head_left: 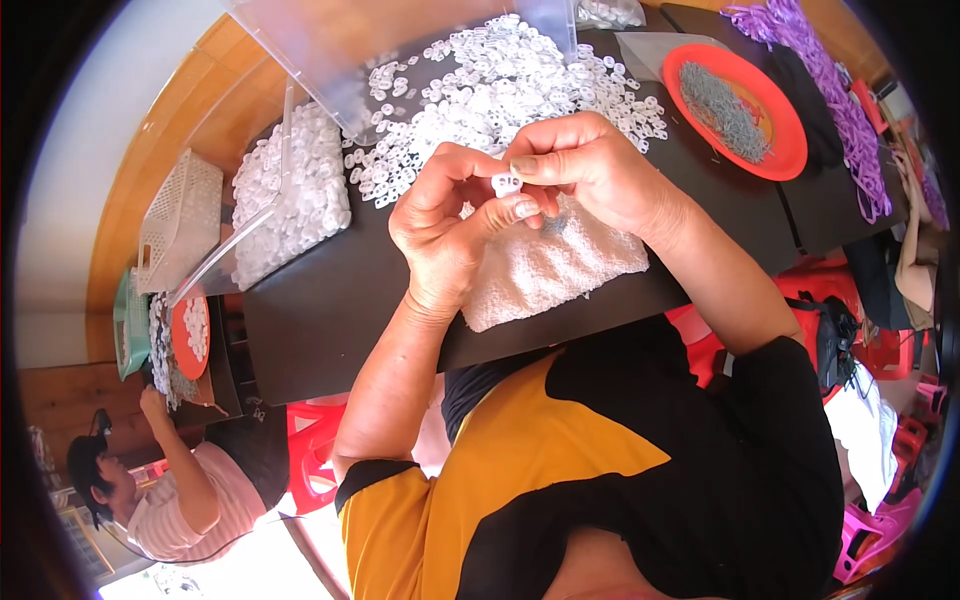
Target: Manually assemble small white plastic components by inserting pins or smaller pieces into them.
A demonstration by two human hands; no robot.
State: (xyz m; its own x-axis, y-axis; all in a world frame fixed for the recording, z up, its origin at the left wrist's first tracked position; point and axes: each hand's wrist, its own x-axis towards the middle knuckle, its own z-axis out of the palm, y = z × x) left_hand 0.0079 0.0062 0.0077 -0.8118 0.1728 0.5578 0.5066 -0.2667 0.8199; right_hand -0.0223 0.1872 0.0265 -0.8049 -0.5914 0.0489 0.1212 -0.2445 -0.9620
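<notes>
Above a folded cream towel (560, 280), both my hands meet at one small white plastic piece (507, 184) with dark marks on its face. My left hand (437, 230) grips the piece between thumb and curled fingers. From the other side, my right hand (605, 175) closes in a pinch at its upper right edge; whether a smaller part sits in those fingertips is hidden. Just beyond my hands, a heap of similar white pieces (500, 90) spreads over the dark table (330, 320).
A clear plastic bin (310, 50) stands behind the heap, with a bag of white pieces (295, 185) to its left. At right lie a red plate (795, 150) of thin grey metal parts (720, 110) and purple ribbons (860, 130). A co-worker (190, 490) sits at far left.
</notes>
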